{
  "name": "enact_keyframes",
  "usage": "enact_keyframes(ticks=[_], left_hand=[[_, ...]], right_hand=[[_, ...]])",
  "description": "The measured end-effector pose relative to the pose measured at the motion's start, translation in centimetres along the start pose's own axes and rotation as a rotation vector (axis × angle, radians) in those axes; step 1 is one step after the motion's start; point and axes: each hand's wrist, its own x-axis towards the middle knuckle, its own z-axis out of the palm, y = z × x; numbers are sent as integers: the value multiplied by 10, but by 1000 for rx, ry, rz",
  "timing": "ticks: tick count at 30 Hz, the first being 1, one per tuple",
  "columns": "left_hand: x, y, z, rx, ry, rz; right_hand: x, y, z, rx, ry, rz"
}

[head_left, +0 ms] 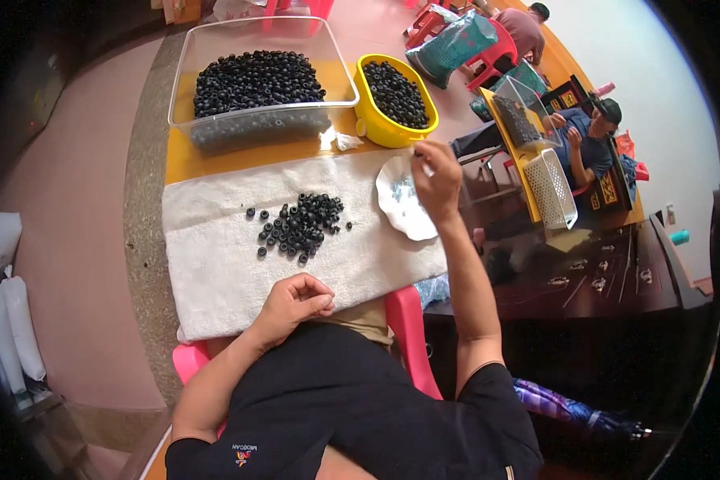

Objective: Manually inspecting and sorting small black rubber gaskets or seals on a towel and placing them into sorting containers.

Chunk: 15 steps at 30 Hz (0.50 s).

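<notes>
Dozens of black beads (300, 224) lie beyond the closed fingers of the left hand (296, 302). The right hand (438, 182), fingers also closed, partly hides a white dish (412, 222); whether either grips anything, I cannot tell.

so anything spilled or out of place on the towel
Nothing looks spilled. Mildly odd: on the white towel, a few black ring-shaped pieces sit apart from the main heap, to its left and right.
</notes>
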Motion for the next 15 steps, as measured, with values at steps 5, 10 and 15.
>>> enact_keyframes(ticks=[5, 10, 15], left_hand=[[0, -1, -4, -16, -57, 0], [-4, 3, -4, 2, -59, -22], [0, 0, -9, 43, -65, -44]], right_hand=[[78, 56, 11, -193, -38, -113], [92, 85, 16, -101, -77, -11], [57, 50, 5, 62, -139, 229]])
